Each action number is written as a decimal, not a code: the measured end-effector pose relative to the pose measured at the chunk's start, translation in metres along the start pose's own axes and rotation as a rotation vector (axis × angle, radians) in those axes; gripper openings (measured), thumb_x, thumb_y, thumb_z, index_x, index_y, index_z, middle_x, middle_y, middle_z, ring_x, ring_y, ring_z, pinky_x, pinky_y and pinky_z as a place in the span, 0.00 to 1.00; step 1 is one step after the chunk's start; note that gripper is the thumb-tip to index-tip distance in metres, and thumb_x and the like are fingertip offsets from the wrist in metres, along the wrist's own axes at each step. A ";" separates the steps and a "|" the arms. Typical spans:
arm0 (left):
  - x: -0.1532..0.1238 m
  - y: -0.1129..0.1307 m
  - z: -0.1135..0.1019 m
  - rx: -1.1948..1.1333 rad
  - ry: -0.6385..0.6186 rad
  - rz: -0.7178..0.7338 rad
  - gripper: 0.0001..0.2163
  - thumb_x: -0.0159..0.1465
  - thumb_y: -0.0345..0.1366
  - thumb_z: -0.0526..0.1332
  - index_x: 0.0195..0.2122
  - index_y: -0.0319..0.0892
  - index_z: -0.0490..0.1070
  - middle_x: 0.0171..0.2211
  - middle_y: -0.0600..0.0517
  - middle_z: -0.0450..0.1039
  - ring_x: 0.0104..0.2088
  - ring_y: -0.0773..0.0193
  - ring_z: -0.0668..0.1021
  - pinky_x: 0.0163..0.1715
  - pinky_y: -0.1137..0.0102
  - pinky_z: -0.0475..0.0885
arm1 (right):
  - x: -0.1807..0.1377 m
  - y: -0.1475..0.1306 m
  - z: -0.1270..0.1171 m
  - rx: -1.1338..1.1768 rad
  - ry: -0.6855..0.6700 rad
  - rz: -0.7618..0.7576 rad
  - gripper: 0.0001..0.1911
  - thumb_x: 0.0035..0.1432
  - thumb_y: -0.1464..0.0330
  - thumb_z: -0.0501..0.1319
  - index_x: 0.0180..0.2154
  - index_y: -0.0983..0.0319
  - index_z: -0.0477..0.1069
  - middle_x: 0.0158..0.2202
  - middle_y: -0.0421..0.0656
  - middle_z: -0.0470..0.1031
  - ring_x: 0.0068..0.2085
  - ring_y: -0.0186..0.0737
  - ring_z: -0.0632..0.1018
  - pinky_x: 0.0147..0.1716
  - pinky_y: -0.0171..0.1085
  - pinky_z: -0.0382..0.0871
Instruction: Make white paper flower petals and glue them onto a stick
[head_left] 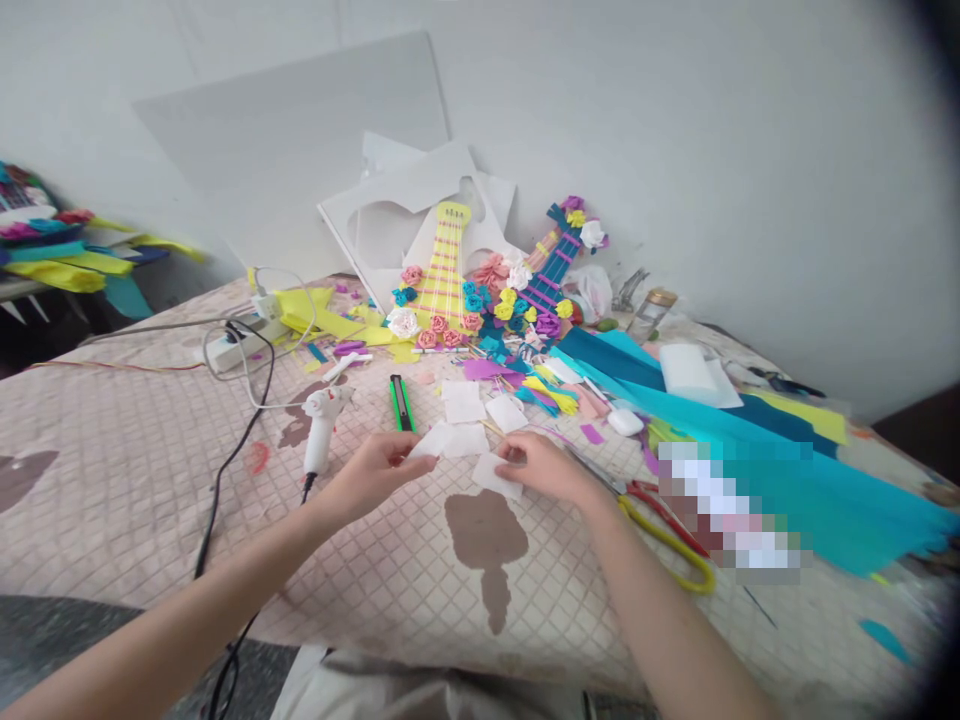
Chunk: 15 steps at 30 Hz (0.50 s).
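Near the middle of the table, my left hand [390, 463] pinches the edge of a white paper piece [431, 441] between thumb and fingers. My right hand [541, 462] has its fingertips closed on another white paper piece [491, 472]. Between and beyond the hands lie more white paper squares [464, 401], some overlapping. A green utility knife [402, 404] lies just past my left hand. To its left a white glue gun [321, 430] rests on the tablecloth, its black cord trailing toward me. Right of my right hand are scissors [667, 530] with red and yellow handles.
Two paper guitars, one yellow [442, 265] and one blue [555, 270], stand at the back among paper flowers and scraps. Turquoise crepe paper [810, 470] spreads across the right side. A power strip [240, 343] with cords sits at left. A glass jar [654, 312] stands near the wall.
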<state>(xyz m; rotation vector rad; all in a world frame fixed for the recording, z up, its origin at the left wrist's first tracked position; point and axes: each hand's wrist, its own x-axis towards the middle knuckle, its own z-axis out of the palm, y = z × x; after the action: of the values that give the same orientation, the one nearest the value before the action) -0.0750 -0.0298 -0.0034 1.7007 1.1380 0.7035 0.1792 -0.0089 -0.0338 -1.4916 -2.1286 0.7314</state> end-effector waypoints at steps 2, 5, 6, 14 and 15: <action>0.000 0.002 0.000 -0.008 -0.013 -0.006 0.13 0.56 0.43 0.58 0.26 0.37 0.68 0.22 0.56 0.60 0.24 0.70 0.64 0.22 0.75 0.57 | 0.010 0.008 -0.001 0.048 0.055 0.040 0.05 0.46 0.67 0.61 0.26 0.63 0.70 0.25 0.39 0.71 0.29 0.36 0.71 0.29 0.34 0.63; 0.001 0.005 0.002 0.044 -0.011 0.006 0.12 0.56 0.42 0.57 0.24 0.37 0.67 0.21 0.57 0.58 0.23 0.71 0.62 0.22 0.75 0.56 | 0.027 0.016 -0.007 0.093 0.222 0.098 0.06 0.46 0.68 0.60 0.29 0.64 0.69 0.28 0.43 0.71 0.32 0.42 0.72 0.33 0.39 0.64; 0.001 0.006 0.003 0.074 0.004 0.009 0.12 0.56 0.41 0.57 0.23 0.38 0.67 0.20 0.57 0.57 0.22 0.71 0.61 0.21 0.75 0.55 | 0.031 0.016 -0.009 0.109 0.293 0.104 0.08 0.46 0.69 0.60 0.32 0.64 0.69 0.33 0.47 0.71 0.37 0.45 0.71 0.37 0.41 0.64; 0.018 0.002 0.018 0.220 0.171 0.004 0.11 0.56 0.39 0.56 0.19 0.38 0.63 0.18 0.58 0.53 0.21 0.70 0.60 0.21 0.74 0.52 | 0.024 -0.026 0.016 0.462 0.180 -0.037 0.18 0.49 0.61 0.61 0.42 0.62 0.70 0.37 0.45 0.72 0.36 0.39 0.73 0.32 0.36 0.68; 0.020 0.002 0.020 0.227 0.171 0.012 0.11 0.56 0.39 0.56 0.19 0.38 0.64 0.17 0.58 0.53 0.21 0.70 0.60 0.21 0.73 0.52 | 0.023 -0.029 0.020 0.511 0.144 -0.039 0.19 0.48 0.60 0.62 0.41 0.62 0.70 0.36 0.44 0.73 0.35 0.38 0.74 0.31 0.35 0.68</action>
<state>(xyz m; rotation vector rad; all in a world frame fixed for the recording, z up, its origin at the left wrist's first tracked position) -0.0497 -0.0199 -0.0107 1.8649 1.3707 0.7616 0.1389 0.0013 -0.0290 -1.1816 -1.6901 1.0254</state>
